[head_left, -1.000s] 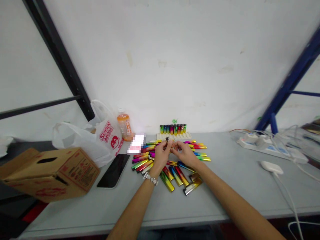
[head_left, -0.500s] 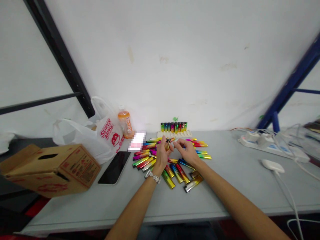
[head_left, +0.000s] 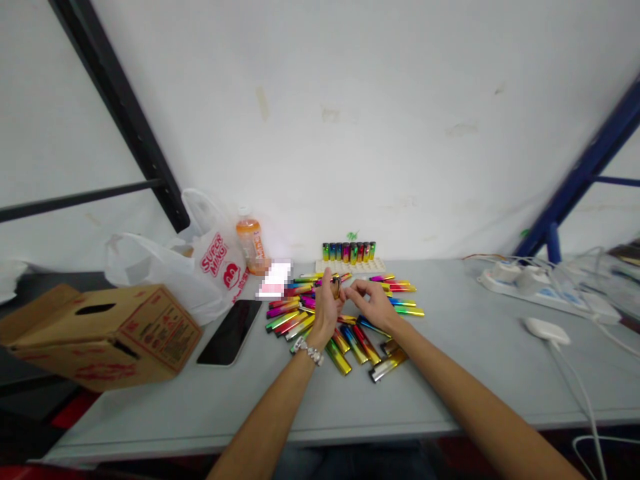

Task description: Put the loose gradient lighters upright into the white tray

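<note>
My left hand (head_left: pixel 326 310), with a silvery bracelet at its wrist, is closed round a lighter (head_left: pixel 337 287) with a dark top. Thumb and fingers of my right hand (head_left: pixel 374 305) are pinched together close beside that lighter. Whatever they hold, if anything, is too small to make out. Many shiny multicoloured lighters (head_left: pixel 367 345) lie spread on the table around and beneath both hands. Behind them, a row of lighters (head_left: pixel 353 253) stands upright in a white holed tray (head_left: pixel 323 267) by the wall.
Left of the lighters lie a black-screened phone (head_left: pixel 231 333) and a blurred-out bright patch. A cardboard box (head_left: pixel 145 333), a white plastic bag (head_left: pixel 190 287) and an orange bottle (head_left: pixel 253 247) stand further left. On the right are a power strip (head_left: pixel 595 308) and a white charger (head_left: pixel 547 330) with cables.
My fingers have shifted slightly around the held lighter, and my right hand stays pinched beside it. The whole view has tilted a little. The lighters on the table and in the tray look unchanged.
</note>
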Tool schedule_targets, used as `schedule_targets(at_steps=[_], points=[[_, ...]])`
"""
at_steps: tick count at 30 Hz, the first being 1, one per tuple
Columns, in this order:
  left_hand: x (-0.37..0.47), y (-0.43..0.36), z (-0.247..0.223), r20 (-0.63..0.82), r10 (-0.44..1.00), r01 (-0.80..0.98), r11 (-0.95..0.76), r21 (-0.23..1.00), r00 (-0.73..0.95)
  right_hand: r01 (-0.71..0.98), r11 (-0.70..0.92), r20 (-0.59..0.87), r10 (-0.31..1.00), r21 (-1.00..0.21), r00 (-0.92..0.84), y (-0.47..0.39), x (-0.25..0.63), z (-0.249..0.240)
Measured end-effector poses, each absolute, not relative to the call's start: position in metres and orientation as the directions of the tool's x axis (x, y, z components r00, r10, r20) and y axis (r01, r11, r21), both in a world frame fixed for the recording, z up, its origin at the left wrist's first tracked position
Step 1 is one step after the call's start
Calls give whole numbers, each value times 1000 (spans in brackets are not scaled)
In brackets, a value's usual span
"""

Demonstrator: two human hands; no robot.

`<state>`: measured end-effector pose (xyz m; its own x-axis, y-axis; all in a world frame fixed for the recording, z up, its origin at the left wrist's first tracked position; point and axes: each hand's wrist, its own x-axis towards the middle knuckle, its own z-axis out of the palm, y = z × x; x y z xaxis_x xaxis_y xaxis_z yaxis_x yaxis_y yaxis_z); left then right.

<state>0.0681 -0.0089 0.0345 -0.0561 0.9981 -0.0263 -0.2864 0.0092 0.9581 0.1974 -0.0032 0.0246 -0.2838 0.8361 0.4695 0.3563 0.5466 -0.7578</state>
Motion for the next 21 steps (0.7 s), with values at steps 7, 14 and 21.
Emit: schedule_targets(at_steps=[7,14,21], points=[[70,-4,34,49,989,-137,-69,988,-143,349,549,462,833,-760,-303,-6,197,29],[71,-4,31,44,996,-306,-65,950,-75,258,564,506,823,-785,-259,-8,196,29],[71,-5,24,151,987,-244,-134,960,53,99,469,460,882,-878,-103,-3,188,25]])
